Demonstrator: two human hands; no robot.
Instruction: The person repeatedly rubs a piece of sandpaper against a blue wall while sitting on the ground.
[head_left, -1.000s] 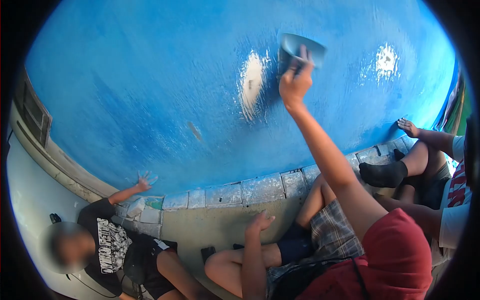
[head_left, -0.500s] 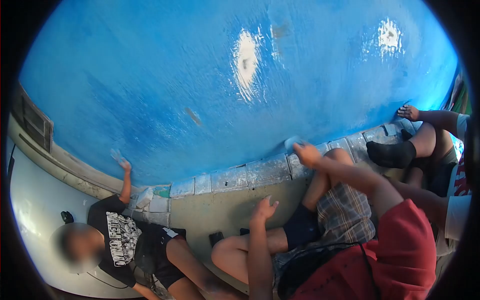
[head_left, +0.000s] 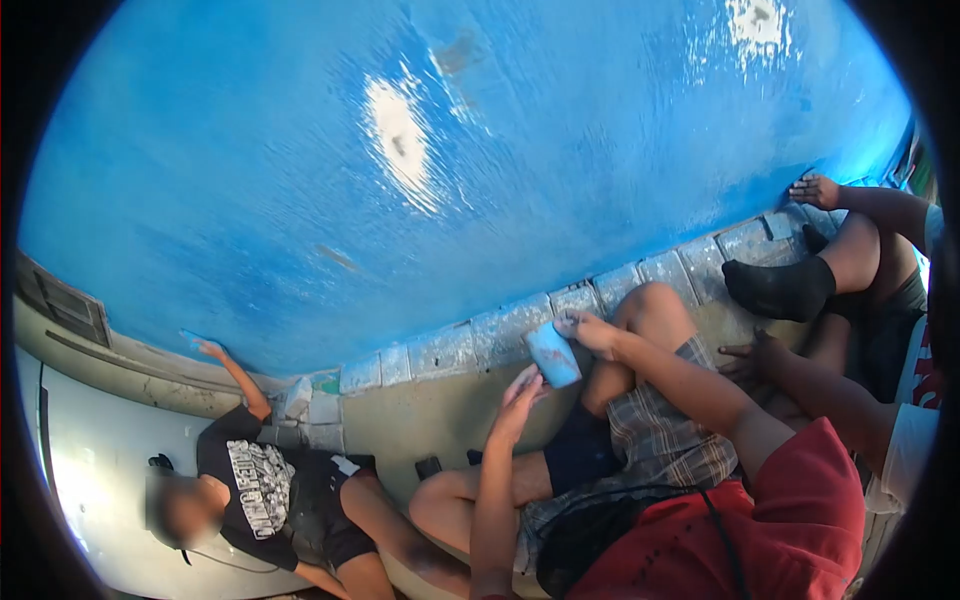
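Blue-smeared sanding sheet [head_left: 553,356] is hanging apart from blue wall [head_left: 560,180]: wearer's right hand [head_left: 588,333] is pinching upper corner, nearly closed; left hand [head_left: 518,403] is hovering half-spread at lower edge, grip unclear. Narrow corner pinch is perhaps risking dropped sheet.

The person wears a red cloth shirt [head_left: 795,510] with a loose short sleeve [head_left: 815,470] and small dark spots across the front. A thin black cord [head_left: 722,535] crosses it, near a bunched black fabric item [head_left: 590,552] at the waist. The loose shorts [head_left: 655,435] are grey-brown plaid with pale lines; dark navy cloth [head_left: 582,452] covers part of one leg. Left hand [head_left: 517,400] and right hand [head_left: 592,335] are bare.
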